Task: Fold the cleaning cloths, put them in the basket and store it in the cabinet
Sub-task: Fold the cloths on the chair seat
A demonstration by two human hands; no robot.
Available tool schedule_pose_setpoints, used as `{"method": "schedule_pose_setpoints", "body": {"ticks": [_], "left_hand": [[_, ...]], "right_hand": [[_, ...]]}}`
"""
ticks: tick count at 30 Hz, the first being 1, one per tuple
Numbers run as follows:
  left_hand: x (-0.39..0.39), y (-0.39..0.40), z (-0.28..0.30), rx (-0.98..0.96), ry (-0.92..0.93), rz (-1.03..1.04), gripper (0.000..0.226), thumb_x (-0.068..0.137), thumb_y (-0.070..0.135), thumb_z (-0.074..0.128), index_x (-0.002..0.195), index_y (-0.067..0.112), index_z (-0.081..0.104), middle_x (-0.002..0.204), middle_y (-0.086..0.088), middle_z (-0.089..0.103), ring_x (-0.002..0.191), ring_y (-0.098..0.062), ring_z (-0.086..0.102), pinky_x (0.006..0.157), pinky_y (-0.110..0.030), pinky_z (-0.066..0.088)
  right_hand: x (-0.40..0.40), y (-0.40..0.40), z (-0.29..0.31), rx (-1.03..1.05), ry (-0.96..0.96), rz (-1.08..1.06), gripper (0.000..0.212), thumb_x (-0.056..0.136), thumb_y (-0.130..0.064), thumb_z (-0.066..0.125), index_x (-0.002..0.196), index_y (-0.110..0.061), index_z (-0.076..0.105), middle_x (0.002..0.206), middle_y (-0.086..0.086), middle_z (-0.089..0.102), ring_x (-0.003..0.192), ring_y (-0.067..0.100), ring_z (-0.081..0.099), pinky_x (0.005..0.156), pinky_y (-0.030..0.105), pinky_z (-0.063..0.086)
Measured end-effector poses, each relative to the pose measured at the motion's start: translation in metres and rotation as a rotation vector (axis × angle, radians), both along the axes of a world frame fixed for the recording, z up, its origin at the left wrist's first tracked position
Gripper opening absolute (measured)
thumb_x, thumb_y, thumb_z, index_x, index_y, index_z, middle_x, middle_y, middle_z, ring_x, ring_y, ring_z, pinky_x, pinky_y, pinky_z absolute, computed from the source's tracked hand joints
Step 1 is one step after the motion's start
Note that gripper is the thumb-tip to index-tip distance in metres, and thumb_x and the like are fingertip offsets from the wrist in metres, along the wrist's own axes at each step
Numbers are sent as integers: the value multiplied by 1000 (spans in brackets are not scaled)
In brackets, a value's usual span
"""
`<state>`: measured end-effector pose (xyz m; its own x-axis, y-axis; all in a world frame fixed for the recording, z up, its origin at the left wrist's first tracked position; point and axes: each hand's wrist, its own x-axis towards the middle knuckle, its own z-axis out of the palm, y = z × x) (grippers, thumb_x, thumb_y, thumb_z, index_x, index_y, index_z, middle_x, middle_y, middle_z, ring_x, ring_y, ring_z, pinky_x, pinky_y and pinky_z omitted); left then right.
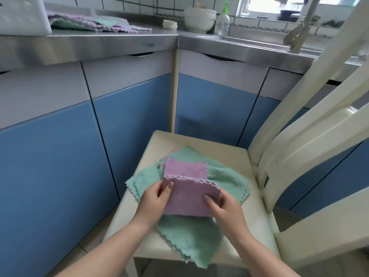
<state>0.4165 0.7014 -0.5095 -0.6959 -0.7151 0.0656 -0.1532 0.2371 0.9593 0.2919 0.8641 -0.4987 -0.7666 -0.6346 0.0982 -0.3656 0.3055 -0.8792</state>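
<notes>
A purple cleaning cloth (pixel 189 194) lies half folded over a heap of green cloths (pixel 187 234) on the seat of a cream chair (pixel 199 140). My left hand (pixel 155 198) pinches the purple cloth's left edge, thumb on top. At the cloth's right edge my right hand (pixel 223 206) pinches it, thumb on top too. A bit of pink cloth (pixel 175 149) peeks out at the far side of the heap. More purple and green cloths (pixel 95 24) lie on the steel counter at the back left, beside a white basket (pixel 22 17) at the upper left corner.
Blue cabinet doors (pixel 127 124) run under the counter (pixel 111 43). Stacked white bowls (pixel 199 19), a small stack of lids (pixel 169 24) and a soap bottle (pixel 222 23) stand near the sink (pixel 259 40). The chair's back (pixel 311 120) rises on the right.
</notes>
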Motion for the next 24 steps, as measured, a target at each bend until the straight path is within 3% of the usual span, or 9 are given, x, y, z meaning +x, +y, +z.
{"method": "schedule_pose_setpoints", "body": {"ticks": [2, 6, 9, 13, 16, 19, 21, 22, 24], "left_hand": [[-15, -10, 3, 44, 3, 30, 60, 84, 62, 47, 96, 5, 62, 84, -6, 61, 81, -17, 55, 74, -34, 45], [-42, -27, 9, 74, -42, -8, 21, 96, 30, 50, 114, 22, 55, 112, 7, 62, 112, -14, 55, 95, -29, 43], [-53, -42, 7, 26, -54, 9, 46, 95, 20, 51, 139, 21, 37, 132, 15, 44, 124, -7, 43, 106, -25, 32], [-69, -57, 2, 10, -54, 6, 63, 95, 18, 53, 147, 26, 20, 145, 5, 38, 130, -11, 40, 104, -21, 29], [-78, -63, -4, 9, -79, 43, 61, 94, 18, 56, 146, 24, 25, 143, -2, 43, 130, -14, 42, 99, -20, 31], [-83, -63, -6, 9, -115, 120, 62, 90, 20, 61, 143, 20, 30, 133, -6, 52, 117, -17, 51, 96, -23, 37], [-80, -60, -4, -166, -178, 176, 61, 88, 22, 62, 142, 18, 33, 131, -6, 49, 114, -20, 52, 98, -30, 40], [-77, -57, -1, -393, -211, 194, 56, 87, 20, 60, 139, 16, 39, 131, -7, 48, 116, -23, 51, 99, -34, 41], [-74, -50, -1, -917, -202, 193, 46, 82, 15, 50, 128, 11, 53, 130, -8, 54, 119, -28, 53, 98, -41, 43]], "right_hand": [[-11, -18, 3, 4, 5, -34, 10, 87, -25, 62, 80, -19, 62, 72, 2, 65, 66, 12, 51, 60, 29, 39], [-35, -52, 11, 60, 50, -82, 8, 91, -25, 55, 86, -23, 62, 78, -11, 64, 73, 3, 56, 62, 15, 40], [-51, -72, 5, 151, 54, -80, 13, 92, -28, 53, 93, -20, 63, 88, -6, 67, 83, 14, 59, 72, 29, 44], [-64, -86, -3, 212, 29, -93, 18, 94, -28, 52, 103, -19, 64, 96, -4, 67, 91, 17, 59, 74, 30, 42], [-69, -93, -9, 246, 36, -113, 20, 94, -30, 51, 105, -18, 63, 100, -1, 68, 93, 20, 60, 75, 30, 43], [-71, -97, -13, 295, 57, -143, 26, 94, -31, 51, 113, -15, 59, 109, 4, 66, 102, 25, 59, 80, 32, 44], [-73, -97, -11, 282, 43, -188, 35, 94, -31, 52, 124, -13, 52, 120, 6, 62, 109, 26, 57, 84, 32, 42], [-74, -95, -9, 259, 91, -213, 39, 94, -31, 51, 128, -13, 49, 125, 6, 58, 112, 24, 54, 89, 33, 42], [-67, -93, -6, 208, 403, -221, 40, 93, -26, 47, 130, -11, 50, 130, 6, 54, 119, 24, 50, 99, 35, 38]]}}
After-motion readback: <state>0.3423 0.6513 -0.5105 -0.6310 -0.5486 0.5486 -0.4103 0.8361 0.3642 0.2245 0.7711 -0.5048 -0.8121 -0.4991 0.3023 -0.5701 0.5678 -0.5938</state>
